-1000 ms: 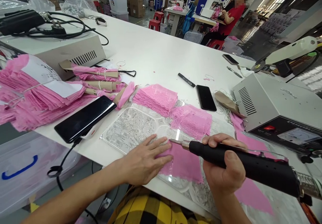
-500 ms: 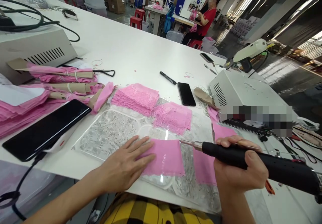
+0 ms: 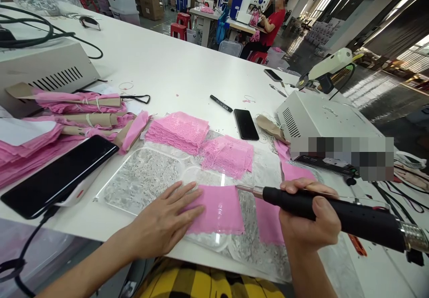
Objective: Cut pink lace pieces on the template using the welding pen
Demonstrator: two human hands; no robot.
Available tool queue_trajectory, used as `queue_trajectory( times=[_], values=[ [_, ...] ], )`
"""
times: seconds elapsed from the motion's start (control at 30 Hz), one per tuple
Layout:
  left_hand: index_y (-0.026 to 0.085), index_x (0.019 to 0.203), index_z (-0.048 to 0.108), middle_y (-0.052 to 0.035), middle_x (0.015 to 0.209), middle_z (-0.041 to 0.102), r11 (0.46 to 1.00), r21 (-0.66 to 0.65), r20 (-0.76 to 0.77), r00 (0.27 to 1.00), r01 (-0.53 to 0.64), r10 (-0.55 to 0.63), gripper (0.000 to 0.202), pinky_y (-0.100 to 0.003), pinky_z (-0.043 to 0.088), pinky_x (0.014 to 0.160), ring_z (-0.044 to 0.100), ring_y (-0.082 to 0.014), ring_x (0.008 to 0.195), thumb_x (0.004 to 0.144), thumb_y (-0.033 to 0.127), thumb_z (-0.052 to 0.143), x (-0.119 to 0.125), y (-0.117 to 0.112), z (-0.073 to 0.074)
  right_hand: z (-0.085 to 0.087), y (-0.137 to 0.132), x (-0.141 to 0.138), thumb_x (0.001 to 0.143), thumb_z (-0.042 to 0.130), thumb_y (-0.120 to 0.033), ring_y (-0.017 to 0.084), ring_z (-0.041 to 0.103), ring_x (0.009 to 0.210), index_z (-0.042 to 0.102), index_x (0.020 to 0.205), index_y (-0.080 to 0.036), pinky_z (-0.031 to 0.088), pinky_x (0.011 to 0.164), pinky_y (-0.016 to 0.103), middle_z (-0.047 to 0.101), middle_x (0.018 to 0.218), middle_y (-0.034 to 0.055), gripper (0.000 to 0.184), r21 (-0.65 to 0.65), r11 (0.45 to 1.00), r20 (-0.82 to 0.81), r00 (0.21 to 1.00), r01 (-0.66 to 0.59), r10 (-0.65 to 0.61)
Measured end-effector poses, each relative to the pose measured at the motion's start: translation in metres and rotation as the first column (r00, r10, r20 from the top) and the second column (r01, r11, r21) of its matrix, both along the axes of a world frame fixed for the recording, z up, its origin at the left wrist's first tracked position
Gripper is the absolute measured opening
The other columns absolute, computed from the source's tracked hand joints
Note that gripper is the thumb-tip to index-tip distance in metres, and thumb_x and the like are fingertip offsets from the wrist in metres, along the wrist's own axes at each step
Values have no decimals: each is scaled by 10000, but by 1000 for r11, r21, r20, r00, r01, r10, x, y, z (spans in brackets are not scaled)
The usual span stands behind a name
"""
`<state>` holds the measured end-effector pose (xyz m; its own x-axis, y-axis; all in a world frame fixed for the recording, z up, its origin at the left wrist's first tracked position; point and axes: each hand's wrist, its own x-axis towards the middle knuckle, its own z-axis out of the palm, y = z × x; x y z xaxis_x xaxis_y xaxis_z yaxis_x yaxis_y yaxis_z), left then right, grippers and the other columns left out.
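My left hand [image 3: 164, 220] lies flat, fingers stretched, on the left part of a pink fabric piece [image 3: 219, 211]. The fabric rests on a grey marbled mat [image 3: 248, 240] with a clear, glossy sheet [image 3: 144, 179]. My right hand [image 3: 310, 213] is wrapped round a thick black corded hand tool [image 3: 362, 222] with a slim metal tip. That tip is at the fabric's upper right corner; whether it touches, I cannot tell. Another pink piece [image 3: 268, 220] lies just right, partly behind my right hand. Lace-edged pink pieces [image 3: 231, 155] and a taller stack [image 3: 179, 130] lie beyond.
On the left are a large black phone [image 3: 60, 173], bundled pink fabric [image 3: 80, 101] and a grey vented box [image 3: 50, 61]. Ahead lie a marker [image 3: 221, 103] and a phone [image 3: 246, 124]. A second grey box [image 3: 325, 119] stands right. A person [image 3: 275, 25] sits at a sewing machine.
The black tool and my right hand have shifted slightly left, its tip staying by the fabric's upper right corner. My left hand keeps its place on the fabric. The whole view has shifted a little.
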<state>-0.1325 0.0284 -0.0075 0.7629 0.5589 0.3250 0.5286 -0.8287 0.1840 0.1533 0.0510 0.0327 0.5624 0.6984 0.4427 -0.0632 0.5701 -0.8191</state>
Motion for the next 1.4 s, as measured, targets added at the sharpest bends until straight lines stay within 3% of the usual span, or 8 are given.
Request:
queue_trajectory(
  times=[0.23,0.53,1.4],
  values=[
    [187,1325,549,-111,1473,451,1000,3,9,1000,5,-5,399,-523,338,1139,308,-299,1431,945,122,445,-1,0,-1,4,2,1,608,557,-241,127,526,511,609,668,-179,474,503,317,582,639,1,102,-6,1000,-13,1000,-14,14],
    [200,1335,540,-102,1478,446,1000,-30,24,1000,3,-3,398,-519,325,1148,293,-282,1440,953,142,444,1,0,1,7,-18,15,525,498,-268,129,495,460,612,636,-188,448,446,312,573,592,-5,178,-53,998,-35,999,-31,30],
    [224,1369,507,-79,1500,421,998,-57,25,1000,0,2,446,-504,310,1168,288,-262,1444,938,122,464,0,1,3,6,-17,13,589,531,-248,131,510,476,613,686,-181,454,459,311,572,606,3,144,-18,997,6,997,-79,79]
  ],
)
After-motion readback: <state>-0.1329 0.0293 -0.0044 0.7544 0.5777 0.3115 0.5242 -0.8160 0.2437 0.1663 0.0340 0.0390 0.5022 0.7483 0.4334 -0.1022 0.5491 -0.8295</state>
